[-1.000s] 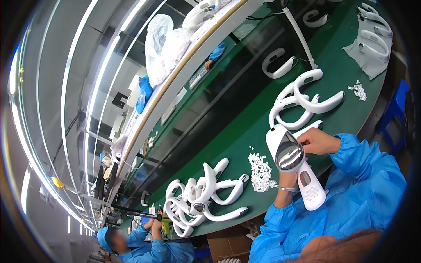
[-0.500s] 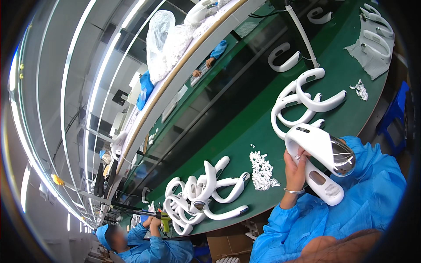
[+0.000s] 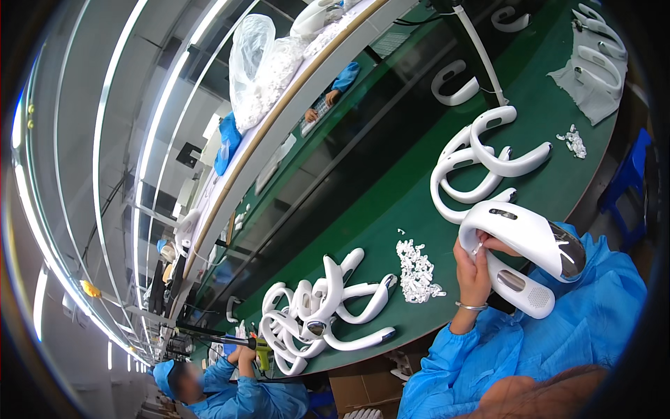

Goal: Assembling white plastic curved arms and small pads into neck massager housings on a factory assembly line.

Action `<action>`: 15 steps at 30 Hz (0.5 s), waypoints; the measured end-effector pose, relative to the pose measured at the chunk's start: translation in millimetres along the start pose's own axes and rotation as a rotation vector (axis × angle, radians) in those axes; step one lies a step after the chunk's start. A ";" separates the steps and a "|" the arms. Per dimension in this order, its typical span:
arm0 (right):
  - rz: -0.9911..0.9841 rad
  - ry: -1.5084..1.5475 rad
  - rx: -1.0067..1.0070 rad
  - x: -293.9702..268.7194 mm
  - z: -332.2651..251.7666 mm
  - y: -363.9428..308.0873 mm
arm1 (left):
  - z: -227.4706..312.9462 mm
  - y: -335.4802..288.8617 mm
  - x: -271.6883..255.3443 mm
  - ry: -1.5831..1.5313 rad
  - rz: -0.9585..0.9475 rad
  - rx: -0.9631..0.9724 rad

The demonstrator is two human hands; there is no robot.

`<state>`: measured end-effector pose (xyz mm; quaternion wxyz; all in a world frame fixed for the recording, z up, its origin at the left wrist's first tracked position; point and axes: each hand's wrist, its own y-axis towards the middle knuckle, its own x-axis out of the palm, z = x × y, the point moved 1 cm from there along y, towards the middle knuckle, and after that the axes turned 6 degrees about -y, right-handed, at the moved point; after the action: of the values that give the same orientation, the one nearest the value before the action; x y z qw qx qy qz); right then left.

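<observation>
A white U-shaped neckband housing (image 3: 520, 227) is held up at the table's right front edge. One end is dark and glossy; the other has a perforated grille and an oblong window. My left hand (image 3: 474, 276) is closed at the inside of its bend, a small white plastic piece (image 3: 478, 248) showing at the fingertips. Fingers of my right hand (image 3: 500, 244) reach into the same gap and appear closed on the housing; the rest of that hand is hidden behind it. Similar white housings (image 3: 488, 164) lie just beyond.
Small white parts (image 3: 417, 272) lie heaped on the green table (image 3: 377, 237), with a smaller heap (image 3: 574, 142) farther right. More housings (image 3: 314, 307) are piled left. A co-worker (image 3: 230, 391) holds a green power tool (image 3: 262, 354). A blue stool (image 3: 628, 174) stands at right.
The housing has shifted slightly right and turned, showing more of its upper arm's outer side. My left hand has moved a little with it, and more of my right fingers now show.
</observation>
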<state>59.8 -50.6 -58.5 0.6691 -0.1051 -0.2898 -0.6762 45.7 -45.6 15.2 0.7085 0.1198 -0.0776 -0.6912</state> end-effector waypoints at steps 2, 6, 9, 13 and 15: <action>-0.041 -0.021 -0.037 -0.2 -3.0 -2.0 | 0.4 -1.0 2.0 -0.001 -0.017 -0.013; -0.065 -0.115 -0.079 9.1 10.5 3.2 | -0.6 -0.3 0.1 -0.034 -0.022 -0.045; -0.064 0.208 -0.025 12.9 17.7 2.2 | -12.2 -0.4 -2.2 -0.090 -0.071 -0.090; -0.090 0.565 -0.074 4.5 17.8 4.2 | -25.9 -0.5 -3.8 -0.273 -0.124 -0.200; -0.018 0.602 -0.051 -4.2 4.7 3.4 | -31.0 -0.7 -3.5 -0.308 -0.115 -0.232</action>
<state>62.3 -44.4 -56.1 0.7161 0.0858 -0.0620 -0.6899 53.5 -40.2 -14.5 0.6566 -0.0658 -0.0979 -0.7450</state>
